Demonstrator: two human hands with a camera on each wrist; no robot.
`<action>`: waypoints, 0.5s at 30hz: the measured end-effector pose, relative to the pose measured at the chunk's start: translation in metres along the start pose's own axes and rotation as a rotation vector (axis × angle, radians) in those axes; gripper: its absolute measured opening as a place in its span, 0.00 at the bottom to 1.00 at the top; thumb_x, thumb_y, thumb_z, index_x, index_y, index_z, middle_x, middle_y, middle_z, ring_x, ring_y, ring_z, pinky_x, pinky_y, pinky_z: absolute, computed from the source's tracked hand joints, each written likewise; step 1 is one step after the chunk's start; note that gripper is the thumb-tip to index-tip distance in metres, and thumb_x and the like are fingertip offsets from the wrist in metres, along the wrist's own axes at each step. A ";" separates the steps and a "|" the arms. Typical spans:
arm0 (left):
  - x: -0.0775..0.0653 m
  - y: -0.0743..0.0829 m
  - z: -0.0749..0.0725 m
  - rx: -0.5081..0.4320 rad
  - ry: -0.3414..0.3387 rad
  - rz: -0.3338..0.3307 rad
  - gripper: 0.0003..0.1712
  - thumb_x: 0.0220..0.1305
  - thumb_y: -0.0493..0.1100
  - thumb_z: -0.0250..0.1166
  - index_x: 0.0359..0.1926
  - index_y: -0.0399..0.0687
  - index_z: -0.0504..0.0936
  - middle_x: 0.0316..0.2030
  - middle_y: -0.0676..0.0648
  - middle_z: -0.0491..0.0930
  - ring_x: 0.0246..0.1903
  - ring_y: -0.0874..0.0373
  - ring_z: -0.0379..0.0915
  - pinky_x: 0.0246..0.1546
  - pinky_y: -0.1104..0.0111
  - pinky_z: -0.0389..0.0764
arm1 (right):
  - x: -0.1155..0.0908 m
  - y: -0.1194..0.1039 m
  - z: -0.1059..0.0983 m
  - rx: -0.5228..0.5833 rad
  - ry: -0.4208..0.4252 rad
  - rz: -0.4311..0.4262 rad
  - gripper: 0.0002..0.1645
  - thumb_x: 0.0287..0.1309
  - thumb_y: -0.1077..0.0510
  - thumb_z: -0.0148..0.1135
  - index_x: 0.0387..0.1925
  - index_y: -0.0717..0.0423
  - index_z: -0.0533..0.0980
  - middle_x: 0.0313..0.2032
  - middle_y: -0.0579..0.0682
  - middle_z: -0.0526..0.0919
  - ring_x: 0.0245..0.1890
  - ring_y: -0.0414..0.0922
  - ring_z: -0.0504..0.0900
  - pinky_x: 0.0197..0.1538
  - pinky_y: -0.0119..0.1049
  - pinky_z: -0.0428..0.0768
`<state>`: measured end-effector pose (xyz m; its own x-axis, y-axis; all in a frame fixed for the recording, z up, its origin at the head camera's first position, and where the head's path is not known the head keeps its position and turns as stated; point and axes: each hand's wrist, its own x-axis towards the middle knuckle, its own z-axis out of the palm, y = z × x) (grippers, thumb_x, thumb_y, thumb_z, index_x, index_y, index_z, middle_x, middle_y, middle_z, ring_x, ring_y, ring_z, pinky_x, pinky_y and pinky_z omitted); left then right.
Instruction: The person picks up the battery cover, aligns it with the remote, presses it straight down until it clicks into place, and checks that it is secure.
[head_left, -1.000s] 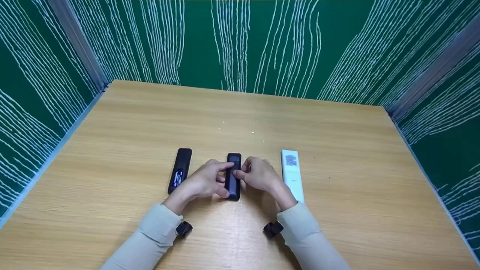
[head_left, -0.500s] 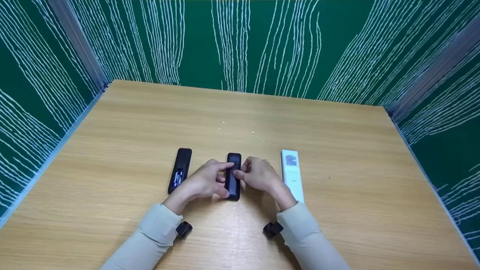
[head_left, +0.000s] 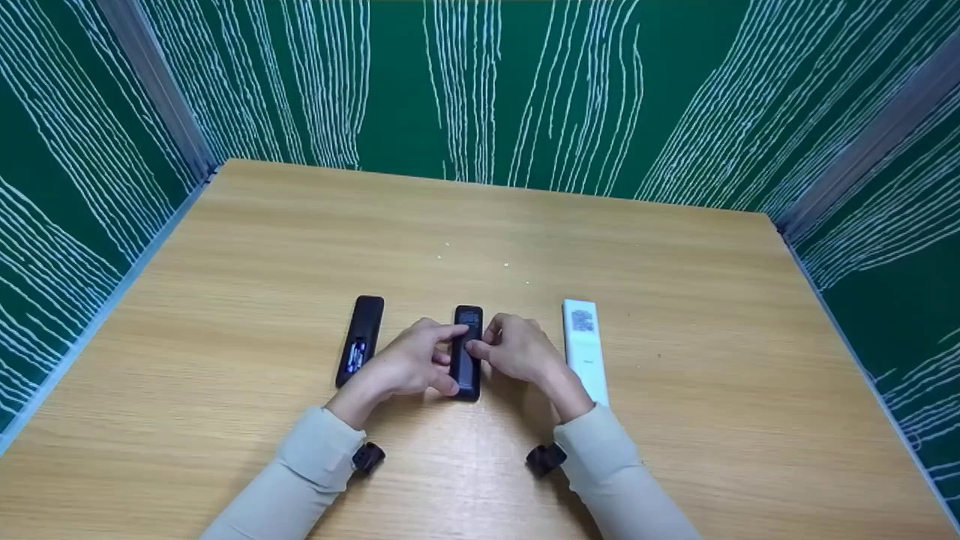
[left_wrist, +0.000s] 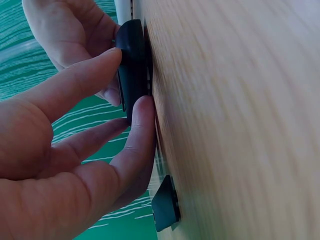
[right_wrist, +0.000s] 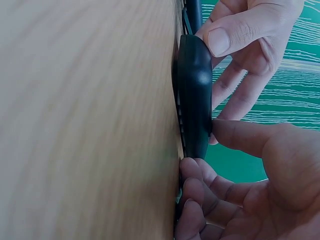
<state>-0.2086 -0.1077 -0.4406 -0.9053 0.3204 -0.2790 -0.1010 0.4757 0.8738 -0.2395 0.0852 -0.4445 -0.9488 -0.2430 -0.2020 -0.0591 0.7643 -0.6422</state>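
There are 2 black remotes (head_left: 364,322) (head_left: 466,367); 1 white remote (head_left: 585,351); 2 hands (head_left: 411,360) (head_left: 521,349); 1 table (head_left: 480,232).

Middle remote (head_left: 468,369) black; right remote (head_left: 586,367) white; wall (head_left: 405,90) green, white wavy lines; tabletop (head_left: 720,420) tan.

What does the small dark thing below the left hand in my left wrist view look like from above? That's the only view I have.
Observer: In the head view it's a black remote, with shiny batteries showing, uncovered.
Operator: And what lies to the right of the right hand?
Observer: A white remote, with a grey patterned square near its far end.
Operator: Is anything printed on the upward face of the middle remote, the one both hands hold?
Observer: Yes, a pale printed patch near its far end, too small to read.
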 end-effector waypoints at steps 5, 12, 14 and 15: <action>0.000 0.000 0.000 -0.015 -0.003 0.001 0.57 0.44 0.15 0.75 0.77 0.41 0.70 0.61 0.36 0.69 0.58 0.45 0.81 0.54 0.66 0.87 | 0.000 0.000 0.000 -0.002 0.001 0.003 0.16 0.67 0.46 0.72 0.35 0.54 0.79 0.30 0.48 0.82 0.30 0.45 0.78 0.33 0.35 0.74; 0.000 0.001 0.000 -0.006 -0.006 -0.006 0.58 0.44 0.16 0.75 0.78 0.42 0.69 0.61 0.37 0.69 0.58 0.45 0.79 0.55 0.65 0.86 | 0.001 -0.001 0.000 -0.009 -0.003 0.011 0.16 0.68 0.46 0.71 0.36 0.54 0.79 0.31 0.49 0.83 0.31 0.45 0.78 0.32 0.35 0.74; 0.000 0.001 0.000 -0.004 -0.004 -0.009 0.58 0.44 0.16 0.75 0.78 0.43 0.69 0.61 0.37 0.69 0.58 0.45 0.79 0.55 0.65 0.86 | 0.001 0.000 0.000 -0.010 -0.003 0.014 0.16 0.68 0.46 0.71 0.36 0.54 0.79 0.31 0.49 0.83 0.31 0.46 0.78 0.33 0.35 0.74; 0.000 0.001 0.000 -0.005 -0.004 -0.008 0.58 0.44 0.16 0.75 0.78 0.43 0.69 0.61 0.37 0.69 0.58 0.45 0.79 0.55 0.65 0.86 | 0.001 0.000 0.000 -0.010 -0.003 0.015 0.16 0.68 0.46 0.71 0.36 0.54 0.79 0.31 0.49 0.83 0.31 0.46 0.78 0.33 0.35 0.74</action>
<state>-0.2084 -0.1069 -0.4396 -0.9030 0.3197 -0.2871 -0.1098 0.4744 0.8734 -0.2400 0.0846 -0.4446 -0.9486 -0.2332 -0.2141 -0.0478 0.7740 -0.6313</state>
